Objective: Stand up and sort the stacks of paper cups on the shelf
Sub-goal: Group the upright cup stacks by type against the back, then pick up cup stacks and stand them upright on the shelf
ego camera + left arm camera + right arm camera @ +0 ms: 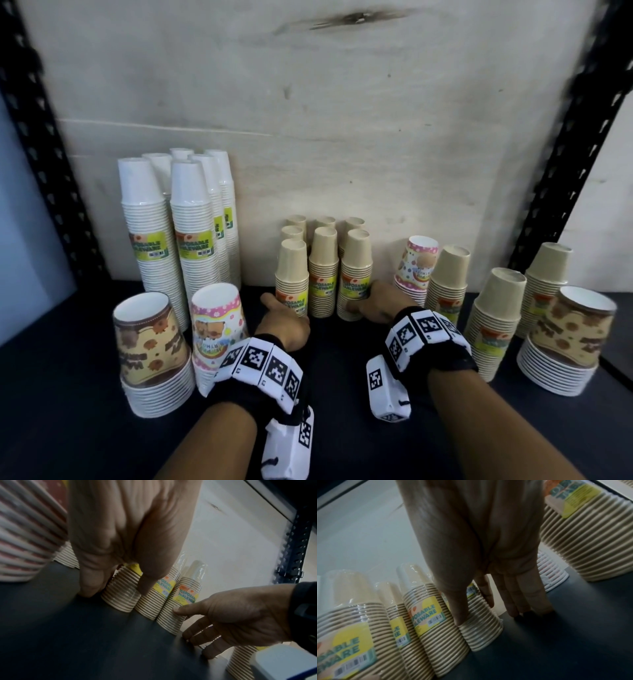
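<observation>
Between the two hands, seen from the head camera: a block of small tan cup stacks (322, 270) upright on the dark shelf (342, 377). Left hand (286, 320) flat against the front-left stack, right hand (375, 301) against the front-right one, fingers extended, nothing lifted. Outside the left hand, tall white stacks (178, 219) and two printed stacks; outside the right hand, a pink printed stack (416, 265), larger tan stacks (447, 284) and a brown printed stack (575, 329).

From the left wrist: left fingers (91, 582) straddling the nearest stack, tips down at the shelf; right thumb (181, 609) pressed on the far stack's ribbed rims, remaining fingers straight beside its base.

From the right wrist: right hand (488, 547) open, thumb laid on the rims, fingertips (513, 609) touching the shelf just beside the stack.

Probably squaring the block. Best done low at the rims, pressing evenly inward from both sides and sliding rather than lifting, so nothing tips.

Readable on the yellow labels (428, 614): "DISPOSABLE TABLEWARE" with a barcode. Lettering on the printed cups too blurred to read.
</observation>
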A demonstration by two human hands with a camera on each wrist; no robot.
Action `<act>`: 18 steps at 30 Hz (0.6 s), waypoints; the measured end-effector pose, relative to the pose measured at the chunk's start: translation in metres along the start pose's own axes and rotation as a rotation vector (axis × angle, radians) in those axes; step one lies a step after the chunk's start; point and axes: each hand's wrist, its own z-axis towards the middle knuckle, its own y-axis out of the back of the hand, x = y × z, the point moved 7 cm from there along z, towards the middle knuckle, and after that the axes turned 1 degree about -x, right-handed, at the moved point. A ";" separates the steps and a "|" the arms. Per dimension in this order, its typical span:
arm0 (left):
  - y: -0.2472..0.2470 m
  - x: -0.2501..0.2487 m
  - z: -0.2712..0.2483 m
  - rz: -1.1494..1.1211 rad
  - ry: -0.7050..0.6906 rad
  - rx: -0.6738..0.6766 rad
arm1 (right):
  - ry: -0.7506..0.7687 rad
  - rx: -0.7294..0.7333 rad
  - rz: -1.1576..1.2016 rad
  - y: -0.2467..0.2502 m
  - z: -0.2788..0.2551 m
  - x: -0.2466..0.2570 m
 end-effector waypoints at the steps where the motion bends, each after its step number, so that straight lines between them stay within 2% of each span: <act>1: 0.000 0.000 0.001 0.001 -0.001 -0.003 | 0.002 0.003 0.004 0.000 0.001 0.000; 18: -0.002 0.007 0.012 -0.019 0.020 -0.054 | 0.017 -0.007 -0.007 0.000 0.001 0.002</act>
